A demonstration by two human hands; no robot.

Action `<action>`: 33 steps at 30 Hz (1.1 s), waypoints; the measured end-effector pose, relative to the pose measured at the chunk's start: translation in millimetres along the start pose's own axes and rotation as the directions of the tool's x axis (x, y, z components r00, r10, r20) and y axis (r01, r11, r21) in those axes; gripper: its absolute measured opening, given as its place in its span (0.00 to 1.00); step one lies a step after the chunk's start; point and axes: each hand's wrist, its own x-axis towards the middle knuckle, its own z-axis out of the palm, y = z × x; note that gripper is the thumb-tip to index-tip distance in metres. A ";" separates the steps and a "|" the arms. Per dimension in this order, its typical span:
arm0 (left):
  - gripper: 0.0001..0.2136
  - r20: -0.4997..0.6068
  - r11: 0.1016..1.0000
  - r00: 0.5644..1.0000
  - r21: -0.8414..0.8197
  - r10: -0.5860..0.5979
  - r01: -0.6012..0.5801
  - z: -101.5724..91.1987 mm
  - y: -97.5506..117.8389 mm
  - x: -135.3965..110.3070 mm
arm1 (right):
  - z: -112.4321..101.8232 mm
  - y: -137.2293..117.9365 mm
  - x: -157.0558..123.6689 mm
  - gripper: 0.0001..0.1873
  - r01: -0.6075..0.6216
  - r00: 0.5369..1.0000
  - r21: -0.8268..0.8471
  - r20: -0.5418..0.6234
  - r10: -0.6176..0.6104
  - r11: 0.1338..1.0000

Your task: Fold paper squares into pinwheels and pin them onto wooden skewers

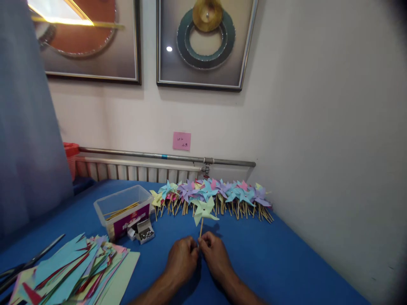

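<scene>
A pale green paper pinwheel (204,210) with a thin wooden stick stands upright in front of me, its blades spread around a small metal pin. My right hand (213,252) is closed, its thumb and fingertips pinching the stick below the blades. Close against it, my left hand (183,256) is also closed, fingertips at the stick's lower part, which the fingers mostly hide. Behind the pinwheel, a dense row of finished pinwheels (207,189) in blue, purple, yellow and pink lies along the table's back.
On the blue table (254,258), a clear plastic tub (108,201) holds thin sticks. Beside it sits a small open box of metal pins (145,232). Coloured paper pieces (70,271) and scissors (34,258) lie at left. Pipes (143,154) run along the wall.
</scene>
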 end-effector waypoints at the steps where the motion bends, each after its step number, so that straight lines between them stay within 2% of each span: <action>1: 0.06 0.000 1.000 1.000 -0.004 0.011 -0.011 -0.3 0.3 -0.7 | -1.8 0.3 5.1 0.12 0.012 1.000 -0.017 -0.001 -0.012 1.000; 5: 0.05 -0.013 0.999 0.999 -0.008 0.050 -0.050 0.7 0.4 -3.4 | -8.7 -0.6 36.4 0.12 0.058 0.998 -0.217 0.001 -0.059 0.975; 10: 0.05 -0.006 0.998 0.999 -0.016 0.054 -0.054 2.6 -1.9 -3.9 | -6.0 -2.3 81.8 0.12 0.041 0.998 -0.313 -0.033 -0.054 0.949; 14: 0.06 -0.004 0.998 0.998 -0.011 0.068 -0.068 1.9 -2.3 -4.5 | 3.0 0.8 105.3 0.12 0.002 0.998 -0.409 -0.061 -0.030 0.912; 24: 0.07 0.052 0.993 0.997 0.106 0.048 -0.053 -2.3 3.1 -7.6 | 18.5 6.7 126.3 0.14 -0.102 0.993 -0.556 -0.104 0.052 0.825; 33: 0.07 0.052 0.990 0.997 0.127 0.061 -0.067 -2.9 4.5 -8.9 | 21.9 10.7 122.8 0.13 -0.109 0.989 -0.523 -0.146 0.038 0.846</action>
